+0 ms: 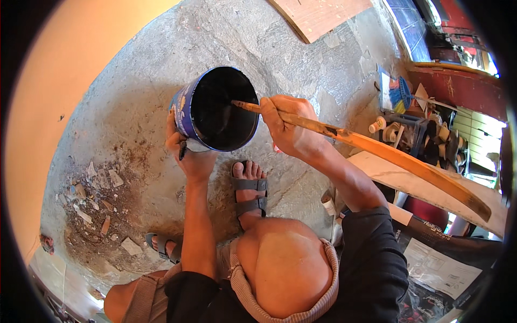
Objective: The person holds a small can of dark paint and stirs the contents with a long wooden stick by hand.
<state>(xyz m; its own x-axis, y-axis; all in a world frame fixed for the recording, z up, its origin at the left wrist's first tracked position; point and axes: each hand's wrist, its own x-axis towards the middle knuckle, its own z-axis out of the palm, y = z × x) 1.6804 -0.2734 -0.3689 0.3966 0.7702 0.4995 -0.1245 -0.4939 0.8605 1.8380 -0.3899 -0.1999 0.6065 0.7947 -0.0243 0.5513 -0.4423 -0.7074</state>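
Observation:
A blue bucket [186, 110] with a black inside is tilted so that its round mouth faces me. My left hand [191, 156] grips its lower left side, fingers wrapped round the wall, with a dark smear or dark object by the thumb. My right hand [288, 121] is closed round a long wooden stick [377, 151]. The stick's stained tip points into the bucket's mouth, and its curved-looking far end reaches out to the right past my forearm. How deep the tip goes, and what lies at the bucket's bottom, is too dark to tell.
Broken chips and rubble [102, 188] lie on the rough concrete floor [145, 91] at the left, beside an orange wall [81, 59]. A wooden board [323, 16] lies at the far side. To the right stand a crate [412, 129] of odds and ends, a blue brush [398, 94] and a black package [431, 237].

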